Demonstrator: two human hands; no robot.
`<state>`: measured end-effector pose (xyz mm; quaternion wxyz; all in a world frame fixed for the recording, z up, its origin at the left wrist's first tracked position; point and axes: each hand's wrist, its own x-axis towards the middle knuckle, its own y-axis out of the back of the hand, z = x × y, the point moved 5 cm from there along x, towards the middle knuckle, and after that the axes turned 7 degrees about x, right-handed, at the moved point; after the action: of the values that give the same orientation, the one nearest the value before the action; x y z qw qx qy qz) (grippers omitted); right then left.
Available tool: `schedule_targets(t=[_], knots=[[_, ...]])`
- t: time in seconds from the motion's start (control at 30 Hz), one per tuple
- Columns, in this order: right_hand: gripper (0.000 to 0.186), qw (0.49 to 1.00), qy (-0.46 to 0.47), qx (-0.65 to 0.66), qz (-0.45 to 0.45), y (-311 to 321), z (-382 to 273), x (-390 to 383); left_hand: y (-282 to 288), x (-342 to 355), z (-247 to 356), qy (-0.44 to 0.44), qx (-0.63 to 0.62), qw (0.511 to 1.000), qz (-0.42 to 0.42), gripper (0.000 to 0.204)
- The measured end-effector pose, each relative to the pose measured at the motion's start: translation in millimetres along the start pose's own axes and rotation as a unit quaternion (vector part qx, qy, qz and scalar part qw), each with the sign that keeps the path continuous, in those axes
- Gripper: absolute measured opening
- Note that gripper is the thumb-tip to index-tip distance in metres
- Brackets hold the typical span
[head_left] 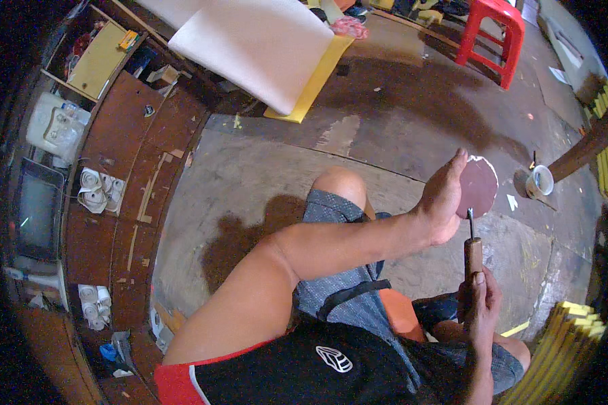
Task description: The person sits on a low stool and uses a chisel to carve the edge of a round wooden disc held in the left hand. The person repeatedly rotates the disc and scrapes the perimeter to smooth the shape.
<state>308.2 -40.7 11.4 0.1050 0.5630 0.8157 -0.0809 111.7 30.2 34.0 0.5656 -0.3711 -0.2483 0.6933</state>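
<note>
My left hand [444, 202] holds a round maroon disc [479, 187] with a ragged whitish edge. Its thumb points up along the disc's left side, and the other fingers are mostly hidden behind. Below it, my right hand [481, 295] is closed round the wooden handle of a tool with a thin metal shaft [473, 246]. The shaft points up, its tip at the disc's lower edge; whether it touches the disc I cannot tell.
Right of the disc, a small whitish cup [540, 182] stands on the worn floor by a dark post [586, 148]. A red plastic stool [493, 37] is at the far right. Yellow strips [561, 354] lie stacked near right. Pale sheets [257, 54] lie beyond; a brown shelf unit [125, 135] runs left.
</note>
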Motion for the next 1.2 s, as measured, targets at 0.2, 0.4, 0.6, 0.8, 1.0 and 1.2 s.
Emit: schedule_targets(t=[0.2, 0.4, 0.6, 0.8, 1.0, 1.2], knots=[[0.041, 1.0, 0.02, -0.02, 0.014, -1.3, -4.1, 4.6, 1.9, -5.4, -13.2, 0.013, 0.019, 0.999, 0.04, 0.045], [0.043, 0.998, -0.066, -0.007, 0.008, -0.9, -8.2, 0.9, 6.0, -3.6, -14.1, 0.007, 0.012, 1.0, 0.017, 0.043], [0.04, 1.0, 0.016, -0.023, 0.0, 1.2, 3.0, 2.3, -0.8, -2.1, -4.5, 0.017, 0.001, 1.0, 0.013, 0.042], [0.039, 1.0, -0.013, -0.01, 0.018, -5.5, -9.0, 0.6, -3.5, -6.0, -10.8, 0.017, 0.033, 0.999, 0.012, 0.044], [0.041, 1.0, -0.003, -0.005, -0.022, -9.7, -9.7, 7.7, 3.0, -10.5, -15.8, 0.028, 0.031, 0.999, 0.025, 0.041], [0.04, 1.0, -0.011, 0.001, 0.017, -10.8, -12.5, 0.9, 4.4, -1.0, -6.5, 0.003, 0.008, 0.997, 0.08, 0.043]])
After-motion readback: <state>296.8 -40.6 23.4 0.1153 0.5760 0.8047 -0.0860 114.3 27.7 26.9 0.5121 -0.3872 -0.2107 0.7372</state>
